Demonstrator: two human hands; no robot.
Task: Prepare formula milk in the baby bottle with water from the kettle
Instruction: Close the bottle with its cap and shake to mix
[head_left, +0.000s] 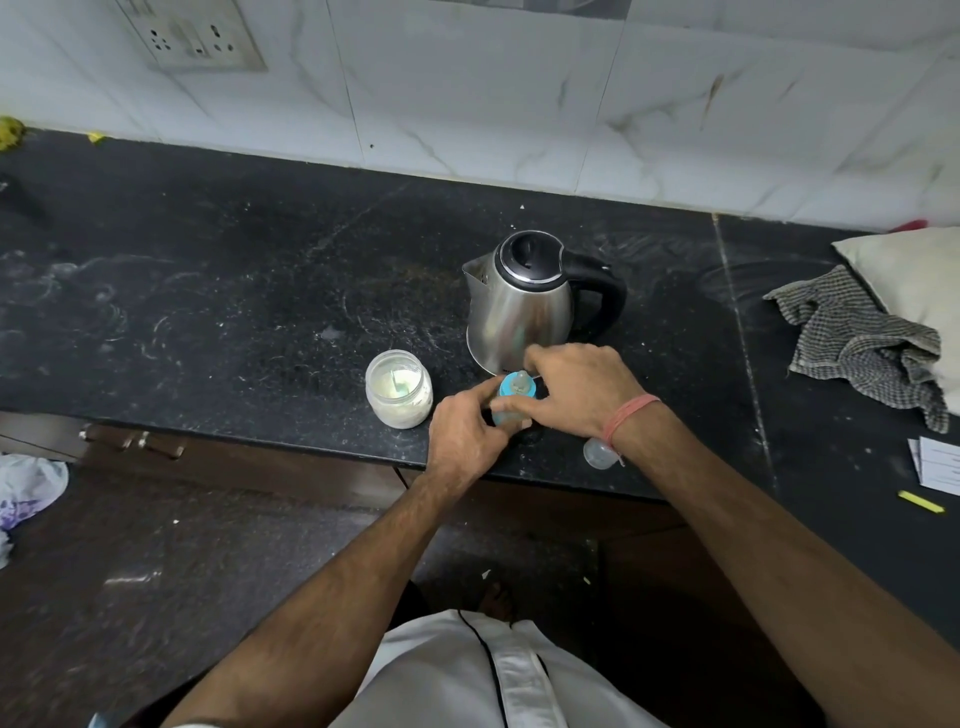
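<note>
Both hands are on the baby bottle (511, 399), which stands near the front edge of the black counter (234, 291). The left hand (464, 435) is wrapped around the bottle's body, its fingers (480, 399) closed on it. The right hand (576, 387) reaches over from the other side, and its fingers (535, 358) are curled around the blue ring at the top, where the nipple pokes up. Just behind the right fingers stands the shiny steel kettle (524, 306) with its black lid shut and its handle pointing right. Just to the left of the left fingers sits an open glass jar (399, 389) with white powder inside. A small clear bottle cap (597, 453) lies on the counter right under the right wrist, which has a pink band (631, 415) on it. Far off to the right of the hands lies a crumpled checked cloth (857, 343).
</note>
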